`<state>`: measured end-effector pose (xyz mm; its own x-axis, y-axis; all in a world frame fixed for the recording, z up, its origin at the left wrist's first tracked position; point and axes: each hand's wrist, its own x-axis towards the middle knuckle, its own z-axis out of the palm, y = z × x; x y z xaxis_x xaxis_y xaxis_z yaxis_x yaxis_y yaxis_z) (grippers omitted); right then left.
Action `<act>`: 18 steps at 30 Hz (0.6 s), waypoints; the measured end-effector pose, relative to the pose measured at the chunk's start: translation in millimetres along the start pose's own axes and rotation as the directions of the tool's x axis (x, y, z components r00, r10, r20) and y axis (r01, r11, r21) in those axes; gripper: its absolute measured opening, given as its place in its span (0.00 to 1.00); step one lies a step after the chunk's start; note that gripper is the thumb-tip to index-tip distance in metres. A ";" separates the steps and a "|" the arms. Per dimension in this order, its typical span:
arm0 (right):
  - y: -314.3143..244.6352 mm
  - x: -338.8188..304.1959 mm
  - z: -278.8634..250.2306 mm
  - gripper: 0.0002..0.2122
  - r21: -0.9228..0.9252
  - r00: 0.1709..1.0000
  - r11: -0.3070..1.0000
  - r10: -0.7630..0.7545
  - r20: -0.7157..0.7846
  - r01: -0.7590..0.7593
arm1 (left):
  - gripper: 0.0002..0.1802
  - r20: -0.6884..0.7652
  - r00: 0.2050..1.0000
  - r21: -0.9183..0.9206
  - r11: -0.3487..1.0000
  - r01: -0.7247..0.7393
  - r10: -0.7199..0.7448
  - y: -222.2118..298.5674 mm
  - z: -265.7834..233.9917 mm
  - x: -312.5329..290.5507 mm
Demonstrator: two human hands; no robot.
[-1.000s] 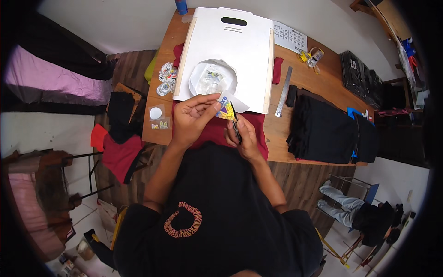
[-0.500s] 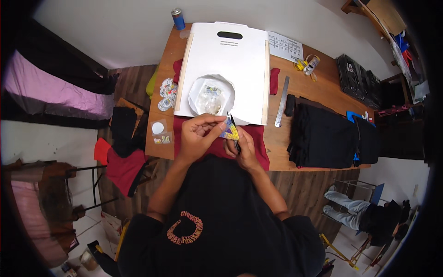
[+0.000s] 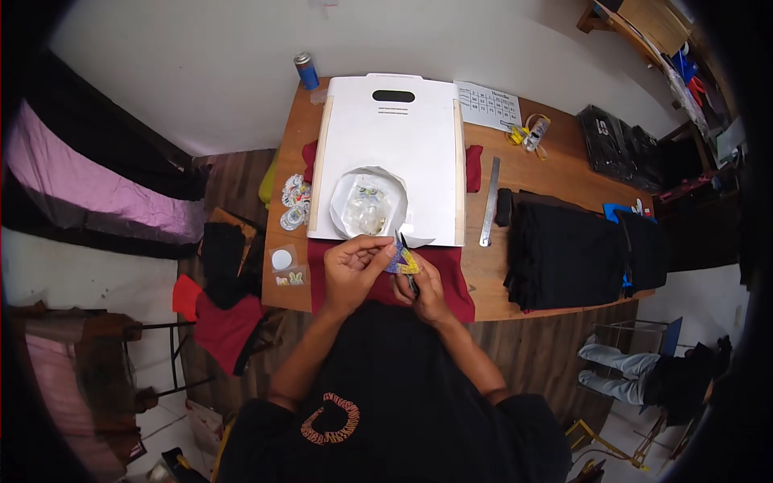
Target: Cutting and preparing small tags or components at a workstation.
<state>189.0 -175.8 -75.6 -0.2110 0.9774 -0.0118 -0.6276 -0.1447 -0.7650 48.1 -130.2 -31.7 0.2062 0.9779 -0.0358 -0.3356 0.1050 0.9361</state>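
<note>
Blue-yellow printed piece [image 3: 405, 262], handheld, overlapping black scissors [image 3: 414, 284], tips forward.

The operator wore a black shirt [image 3: 403, 402] of matte cloth, cut loose across the body. A single marking was recorded: a ring-shaped print [image 3: 352, 414] in a reddish-orange tone, set toward the person's left side. The ring consisted of small blocky characters following a curve, with a gap at its upper left; its centre was the black of the cloth. The left sleeve [image 3: 259, 435] and right sleeve [image 3: 523, 431] were short, wide and of the same black, the cloth appearing unpatterned. Below them, the left forearm [image 3: 310, 354] and right forearm [image 3: 470, 354] were bare to the wrist. The left grip [image 3: 352, 271] and right grip [image 3: 429, 296] were bare hands.
</note>
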 end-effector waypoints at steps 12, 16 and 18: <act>1.6 1.0 6.5 0.17 0.034 0.999 0.999 -0.040 -0.007 0.040 | 0.10 -0.007 1.000 0.001 1.000 0.015 -0.015 2.6 0.6 -2.5; 2.4 0.4 6.0 0.16 0.026 0.999 0.999 -0.042 -0.017 0.042 | 0.10 -0.023 0.999 0.004 0.999 0.040 -0.040 4.0 1.8 -3.6; 2.5 0.7 6.1 0.16 0.022 0.999 0.999 -0.036 -0.022 0.037 | 0.10 -0.024 0.999 -0.010 1.000 0.021 -0.021 3.6 2.2 -3.4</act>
<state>182.7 -176.3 -73.5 -0.1718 0.9851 0.0019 -0.6512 -0.1122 -0.7505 48.3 -133.5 -27.5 0.1913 0.9794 -0.0640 -0.3403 0.1273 0.9317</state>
